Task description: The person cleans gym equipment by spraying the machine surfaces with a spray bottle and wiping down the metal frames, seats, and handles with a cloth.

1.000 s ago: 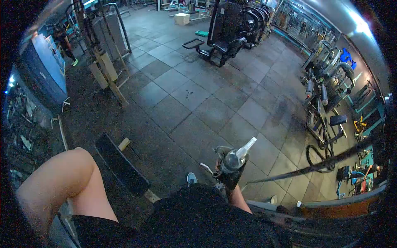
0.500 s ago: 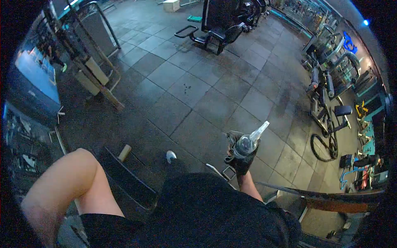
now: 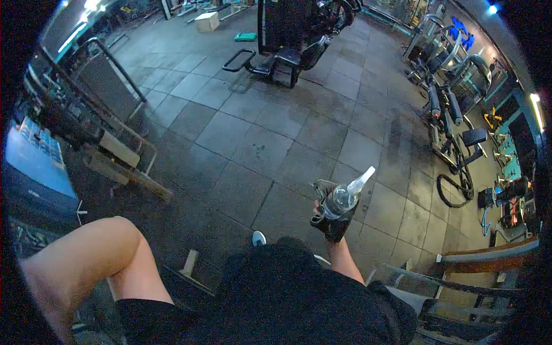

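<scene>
In a dark fingerless glove, my right hand (image 3: pixel 332 227) is closed around a clear plastic bottle (image 3: pixel 343 200). The bottle has a long white spout-like top that tilts up to the right. A dark flap of material (image 3: pixel 323 188) sticks out beside the bottle; I cannot tell whether it belongs to the glove or is a separate cloth. My bent left arm (image 3: pixel 98 244) shows at the lower left with the elbow forward. My left hand is out of view.
Dark rubber tiles (image 3: pixel 241 155) cover the gym floor. A black machine with a seat (image 3: pixel 289 56) stands ahead. Leg machines (image 3: pixel 443 109) line the right, near a black loop (image 3: pixel 454 192). A framed machine (image 3: pixel 121 146) and a blue cabinet (image 3: pixel 40 172) stand left. One shoe (image 3: pixel 259 237) shows below.
The view has shifted forward over the floor, and nearby equipment has moved in the frame. A shoe now shows farther right. My right hand keeps its grip on the bottle.
</scene>
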The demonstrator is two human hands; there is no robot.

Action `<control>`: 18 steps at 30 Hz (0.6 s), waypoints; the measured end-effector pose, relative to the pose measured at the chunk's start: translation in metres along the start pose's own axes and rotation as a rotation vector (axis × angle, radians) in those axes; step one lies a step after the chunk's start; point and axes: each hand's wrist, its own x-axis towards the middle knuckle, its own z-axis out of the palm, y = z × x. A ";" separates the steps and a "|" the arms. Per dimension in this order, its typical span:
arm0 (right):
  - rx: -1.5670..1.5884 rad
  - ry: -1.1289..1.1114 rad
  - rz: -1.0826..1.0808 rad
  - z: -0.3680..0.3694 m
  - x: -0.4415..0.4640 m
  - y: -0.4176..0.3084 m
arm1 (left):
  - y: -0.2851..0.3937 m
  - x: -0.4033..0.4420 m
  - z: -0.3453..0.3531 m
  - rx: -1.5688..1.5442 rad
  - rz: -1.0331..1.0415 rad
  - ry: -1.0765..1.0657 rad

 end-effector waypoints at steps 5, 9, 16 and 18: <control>0.054 0.088 -0.062 0.004 0.042 0.032 | -0.079 -0.094 0.026 -0.046 -0.308 0.305; 0.101 0.121 -0.128 -0.043 0.063 0.044 | -0.087 -0.219 0.150 -0.308 -0.988 0.292; 0.009 0.329 0.000 -0.033 0.168 0.047 | -0.050 -0.340 0.339 -0.593 -1.207 -0.252; -0.008 0.377 0.036 -0.059 0.196 0.047 | -0.062 -0.343 0.358 -0.638 -1.225 -0.259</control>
